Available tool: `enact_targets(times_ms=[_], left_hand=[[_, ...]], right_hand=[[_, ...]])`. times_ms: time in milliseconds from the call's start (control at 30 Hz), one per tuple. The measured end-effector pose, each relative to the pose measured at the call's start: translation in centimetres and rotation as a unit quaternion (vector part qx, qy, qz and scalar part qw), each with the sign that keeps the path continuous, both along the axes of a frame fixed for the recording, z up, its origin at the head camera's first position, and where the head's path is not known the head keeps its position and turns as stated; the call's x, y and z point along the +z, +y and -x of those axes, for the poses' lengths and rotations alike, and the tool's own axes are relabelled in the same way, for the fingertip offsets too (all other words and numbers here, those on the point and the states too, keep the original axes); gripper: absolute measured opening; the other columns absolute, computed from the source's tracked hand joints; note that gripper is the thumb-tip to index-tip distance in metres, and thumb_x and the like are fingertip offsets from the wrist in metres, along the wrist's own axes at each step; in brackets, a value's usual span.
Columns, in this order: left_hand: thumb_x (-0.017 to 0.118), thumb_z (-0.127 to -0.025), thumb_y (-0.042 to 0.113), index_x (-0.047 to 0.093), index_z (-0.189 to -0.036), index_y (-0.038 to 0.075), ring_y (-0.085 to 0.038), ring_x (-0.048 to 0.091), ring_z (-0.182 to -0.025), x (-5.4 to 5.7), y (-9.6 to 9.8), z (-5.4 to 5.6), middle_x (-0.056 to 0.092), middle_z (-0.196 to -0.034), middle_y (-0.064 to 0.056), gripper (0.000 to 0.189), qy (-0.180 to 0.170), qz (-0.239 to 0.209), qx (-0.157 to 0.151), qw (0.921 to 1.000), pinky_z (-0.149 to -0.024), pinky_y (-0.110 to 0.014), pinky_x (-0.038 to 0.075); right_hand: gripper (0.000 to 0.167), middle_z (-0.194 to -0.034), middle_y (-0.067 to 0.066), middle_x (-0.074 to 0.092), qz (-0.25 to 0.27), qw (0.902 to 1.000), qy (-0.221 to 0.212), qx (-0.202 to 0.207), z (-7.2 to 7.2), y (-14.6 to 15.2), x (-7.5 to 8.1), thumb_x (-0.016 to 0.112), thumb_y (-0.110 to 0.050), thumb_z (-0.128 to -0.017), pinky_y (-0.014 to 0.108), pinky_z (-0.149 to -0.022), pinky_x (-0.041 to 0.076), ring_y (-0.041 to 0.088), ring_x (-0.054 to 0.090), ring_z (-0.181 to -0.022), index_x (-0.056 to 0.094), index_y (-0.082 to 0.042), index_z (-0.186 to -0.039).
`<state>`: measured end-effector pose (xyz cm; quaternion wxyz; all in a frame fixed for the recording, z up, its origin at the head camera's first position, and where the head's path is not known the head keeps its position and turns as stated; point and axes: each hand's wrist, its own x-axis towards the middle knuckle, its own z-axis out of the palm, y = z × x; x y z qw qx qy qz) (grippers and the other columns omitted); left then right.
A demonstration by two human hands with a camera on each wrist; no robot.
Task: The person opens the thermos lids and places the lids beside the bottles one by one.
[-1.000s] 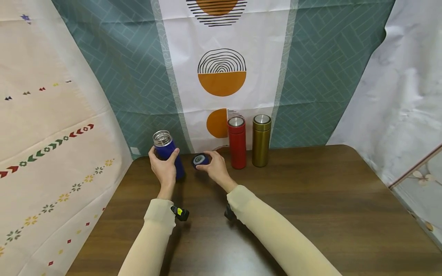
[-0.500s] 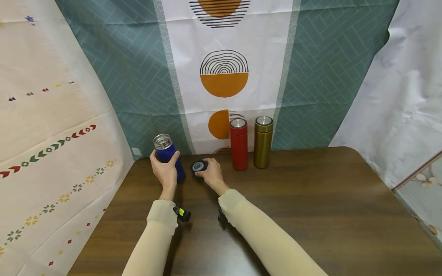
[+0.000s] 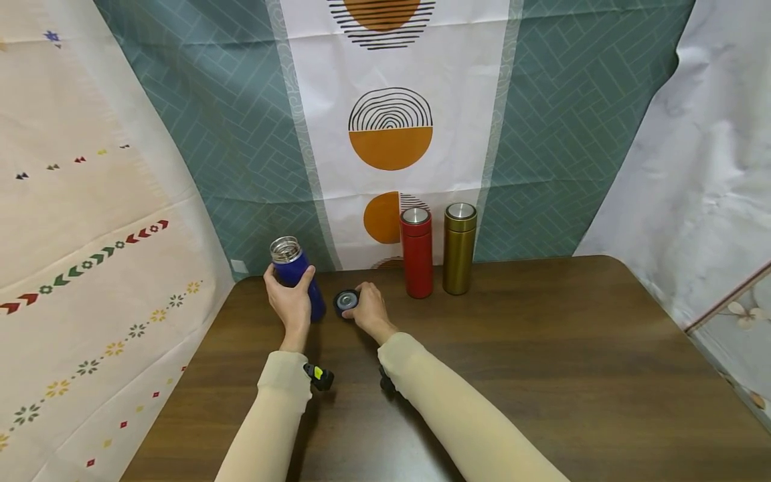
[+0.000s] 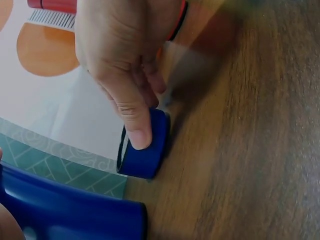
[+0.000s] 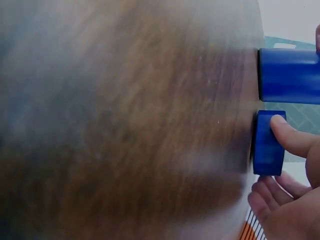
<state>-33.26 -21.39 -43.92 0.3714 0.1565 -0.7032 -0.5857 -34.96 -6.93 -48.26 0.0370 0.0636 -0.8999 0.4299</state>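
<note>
A blue thermos bottle (image 3: 316,301) stands at the left back of the table, its steel mouth uncovered. My left hand (image 3: 290,306) grips it around the upper body, thumb on the right side. Just right of the bottle, my right hand (image 3: 372,313) pinches the blue lid (image 3: 346,301) by its side, with the grey inner face turned up. In the left wrist view the lid (image 4: 145,162) is down at the wood, beside the bottle's base (image 4: 100,220). The right wrist view shows thumb and fingers on opposite sides of the lid (image 5: 267,150), a small gap from the bottle (image 5: 290,75).
To the right of the lid, a red thermos (image 3: 417,261) and a gold thermos (image 3: 459,258) stand upright with lids on. Behind the brown wooden table (image 3: 542,361) hangs a patterned cloth (image 3: 253,167). Other cloths hang at both sides.
My right hand has brought the lid down and slightly left to the tabletop, its inner face now turned more upward. The left hand keeps its grip on the bottle.
</note>
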Motion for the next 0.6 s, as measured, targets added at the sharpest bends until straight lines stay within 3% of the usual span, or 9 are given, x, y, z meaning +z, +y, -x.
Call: enact_targets(times_ms=[267,433,600], left_hand=[[0.088,-0.086,0.03,0.037,-0.155,0.005,-0.034,0.047,-0.139,-0.4,0.3,-0.1,0.048,-0.151,-0.019,0.089,-0.01,0.041,-0.012,0.999,-0.118,-0.05,0.033],[0.089,-0.084,0.033,0.032,-0.158,0.009,-0.034,0.044,-0.14,-0.3,0.3,-0.1,0.042,-0.153,-0.018,0.096,-0.008,0.052,-0.011,0.9985,-0.119,-0.05,0.032],[0.09,-0.083,0.036,0.031,-0.159,0.009,-0.033,0.042,-0.14,0.1,0.2,-0.3,0.04,-0.153,-0.017,0.1,0.011,0.054,-0.002,0.9985,-0.119,-0.049,0.032]], right_hand=[[0.069,-0.125,0.013,0.062,-0.025,0.9995,0.012,0.015,0.1,0.6,0.2,0.096,-0.023,-0.077,0.044,-0.109,0.043,0.032,0.053,-0.124,0.06,-0.002,-0.132],[0.072,-0.134,0.013,0.059,-0.012,0.9993,0.016,0.031,0.0,1.1,1.3,0.09,-0.029,-0.084,0.044,-0.113,0.041,0.031,0.051,-0.129,0.055,-0.003,-0.141],[0.067,-0.138,0.014,0.058,-0.004,0.9976,0.047,0.05,-0.4,1.3,2.6,0.087,-0.029,-0.088,0.046,-0.113,0.041,0.031,0.052,-0.127,0.056,-0.004,-0.142]])
